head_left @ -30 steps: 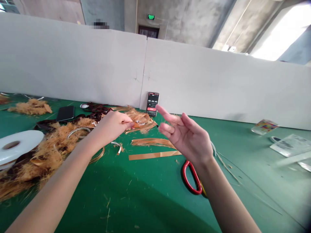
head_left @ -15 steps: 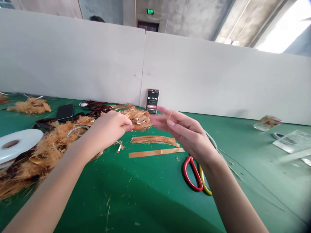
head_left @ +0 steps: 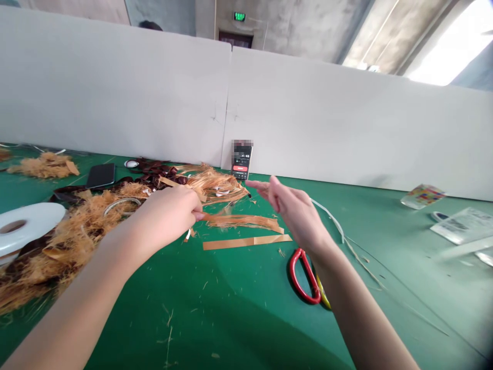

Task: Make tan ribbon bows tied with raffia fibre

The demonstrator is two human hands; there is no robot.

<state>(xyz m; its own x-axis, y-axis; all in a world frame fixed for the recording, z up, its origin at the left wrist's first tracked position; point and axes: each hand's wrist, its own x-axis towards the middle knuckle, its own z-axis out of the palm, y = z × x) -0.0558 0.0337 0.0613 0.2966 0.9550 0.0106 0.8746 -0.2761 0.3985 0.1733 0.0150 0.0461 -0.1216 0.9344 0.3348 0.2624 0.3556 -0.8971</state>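
The left hand (head_left: pixel 175 205) hides most of its own fingers and the near end of the fibre strip (head_left: pixel 210 218) pinched there. Scissors (head_left: pixel 311 275) under the right forearm (head_left: pixel 354 293): blades and part of the yellow handle concealed. Roll (head_left: pixel 44 223), left of the left hand, cut by the edge; phone (head_left: pixel 241 168) beyond both hands, screen top blurred.

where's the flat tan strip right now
In the head view, the flat tan strip lies near the middle of the green table, just below the frayed bundle and left of the red handle.
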